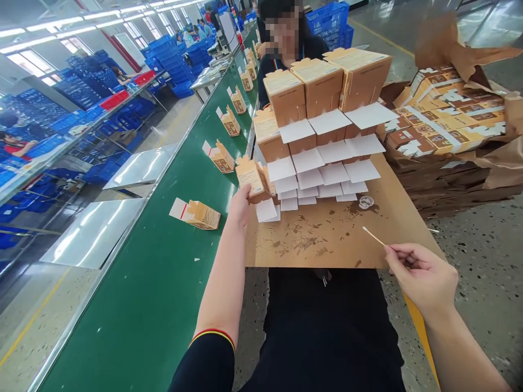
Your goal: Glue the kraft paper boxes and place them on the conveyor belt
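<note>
My right hand [425, 272] pinches a cotton swab [373, 236] over the right front of the brown cardboard work surface [302, 256]. On the left, my left hand [240, 204] has its fingers on a small brown carton [250, 178] at the near left end of a stack. That stack [322, 130] is several rows of brown cartons lying with their white flaps [312, 179] toward me. A small clear dish [366, 202] stands on the cardboard right of the stack, with dark wet spots around it.
A green conveyor belt [134, 305] runs along the left, carrying several open cartons [204, 214] in a line. Behind the stack sits a co-worker [281, 32]. A paper-wrapped pile of flat cartons [449, 120] stands at right. Blue crates [330, 24] are farther back.
</note>
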The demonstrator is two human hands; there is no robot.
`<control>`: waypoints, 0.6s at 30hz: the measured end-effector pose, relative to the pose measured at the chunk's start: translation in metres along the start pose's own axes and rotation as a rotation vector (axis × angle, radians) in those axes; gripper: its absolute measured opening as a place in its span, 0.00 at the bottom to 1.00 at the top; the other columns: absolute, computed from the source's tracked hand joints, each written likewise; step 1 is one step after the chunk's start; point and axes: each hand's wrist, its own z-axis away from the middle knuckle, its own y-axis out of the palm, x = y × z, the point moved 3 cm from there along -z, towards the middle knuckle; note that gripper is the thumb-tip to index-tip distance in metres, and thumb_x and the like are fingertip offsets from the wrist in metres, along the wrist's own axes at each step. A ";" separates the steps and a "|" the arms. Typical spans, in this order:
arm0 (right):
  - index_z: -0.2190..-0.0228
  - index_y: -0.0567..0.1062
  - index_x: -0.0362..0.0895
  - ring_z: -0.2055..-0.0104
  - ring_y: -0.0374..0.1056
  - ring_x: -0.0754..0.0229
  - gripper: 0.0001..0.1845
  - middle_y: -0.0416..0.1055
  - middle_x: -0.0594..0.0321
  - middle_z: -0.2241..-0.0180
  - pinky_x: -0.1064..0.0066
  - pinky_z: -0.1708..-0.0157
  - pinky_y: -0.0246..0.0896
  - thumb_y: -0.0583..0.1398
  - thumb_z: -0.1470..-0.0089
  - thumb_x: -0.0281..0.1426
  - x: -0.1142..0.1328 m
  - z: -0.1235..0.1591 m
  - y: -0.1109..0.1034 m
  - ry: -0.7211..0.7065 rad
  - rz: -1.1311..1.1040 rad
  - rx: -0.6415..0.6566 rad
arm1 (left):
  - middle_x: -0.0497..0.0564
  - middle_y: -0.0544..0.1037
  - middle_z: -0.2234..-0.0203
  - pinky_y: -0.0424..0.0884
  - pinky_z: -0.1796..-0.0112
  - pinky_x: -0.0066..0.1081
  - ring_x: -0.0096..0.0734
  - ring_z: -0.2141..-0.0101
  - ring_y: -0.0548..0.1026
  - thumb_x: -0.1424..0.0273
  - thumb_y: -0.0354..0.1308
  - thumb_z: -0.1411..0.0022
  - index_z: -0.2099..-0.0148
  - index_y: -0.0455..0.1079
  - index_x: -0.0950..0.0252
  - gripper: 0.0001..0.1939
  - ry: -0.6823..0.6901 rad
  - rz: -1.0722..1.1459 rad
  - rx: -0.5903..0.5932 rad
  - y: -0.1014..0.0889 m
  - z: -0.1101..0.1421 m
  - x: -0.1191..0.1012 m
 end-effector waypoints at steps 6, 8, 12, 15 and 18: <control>0.72 0.83 0.48 0.75 0.75 0.54 0.12 0.78 0.58 0.76 0.62 0.69 0.76 0.65 0.47 0.41 0.011 -0.045 -0.001 -0.105 0.180 -0.029 | 0.57 0.80 0.33 0.74 0.33 0.46 0.54 0.28 0.73 0.61 0.78 0.41 0.37 0.80 0.58 0.30 0.150 0.157 0.106 -0.046 0.080 0.019; 0.72 0.82 0.47 0.73 0.76 0.54 0.08 0.79 0.58 0.75 0.62 0.65 0.76 0.65 0.49 0.38 0.017 -0.067 0.004 -0.094 0.261 0.075 | 0.58 0.79 0.31 0.75 0.33 0.51 0.57 0.28 0.72 0.61 0.81 0.44 0.35 0.78 0.55 0.36 0.118 0.145 0.136 -0.049 0.102 0.039; 0.70 0.79 0.46 0.68 0.76 0.55 0.02 0.79 0.57 0.72 0.64 0.59 0.73 0.65 0.46 0.28 0.025 -0.101 0.017 -0.054 0.432 0.234 | 0.60 0.78 0.31 0.73 0.31 0.55 0.58 0.30 0.75 0.59 0.86 0.49 0.32 0.74 0.54 0.45 0.103 0.041 0.152 -0.043 0.122 0.076; 0.73 0.77 0.46 0.68 0.74 0.54 0.06 0.79 0.57 0.72 0.64 0.62 0.68 0.65 0.45 0.25 0.024 -0.113 0.028 -0.079 0.526 0.279 | 0.61 0.81 0.36 0.75 0.33 0.54 0.57 0.34 0.79 0.58 0.87 0.52 0.32 0.71 0.55 0.48 0.105 -0.079 0.180 -0.039 0.122 0.090; 0.75 0.76 0.47 0.70 0.72 0.53 0.09 0.77 0.58 0.74 0.63 0.64 0.64 0.64 0.46 0.23 0.018 -0.121 0.037 -0.125 0.572 0.310 | 0.61 0.82 0.38 0.78 0.36 0.53 0.56 0.37 0.82 0.57 0.87 0.52 0.32 0.68 0.54 0.50 0.106 -0.135 0.230 -0.037 0.118 0.093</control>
